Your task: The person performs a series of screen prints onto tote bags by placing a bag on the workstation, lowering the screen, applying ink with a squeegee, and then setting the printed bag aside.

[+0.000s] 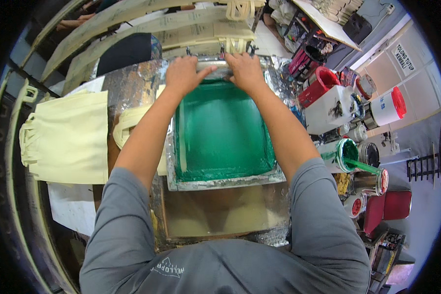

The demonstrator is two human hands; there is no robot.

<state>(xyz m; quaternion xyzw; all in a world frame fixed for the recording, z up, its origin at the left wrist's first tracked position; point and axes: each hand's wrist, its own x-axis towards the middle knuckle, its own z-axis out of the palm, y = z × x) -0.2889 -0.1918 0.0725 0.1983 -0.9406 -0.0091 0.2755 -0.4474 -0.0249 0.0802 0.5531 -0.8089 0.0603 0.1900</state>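
A silk-screen frame (225, 183) lies on the work table, its mesh (220, 130) coated with wet green ink that is thickest along the edges. At its far end both arms reach out straight. My left hand (183, 74) and my right hand (246, 71) are closed over a pale bar, which looks like a squeegee (211, 64). The thumbs point inward on its near side; the fingertips are partly hidden behind it. Below the frame's near edge, a glassy, ink-stained board (220, 210) shows.
Cream fabric bags (71, 137) lie stacked at the left, with another bag (130, 122) beside the frame. At the right stand several ink tubs, a green-smeared one (347, 153) with a green stick (362, 165) across it, and a white jug (328, 110). Long racks (176, 27) hold cream pieces beyond.
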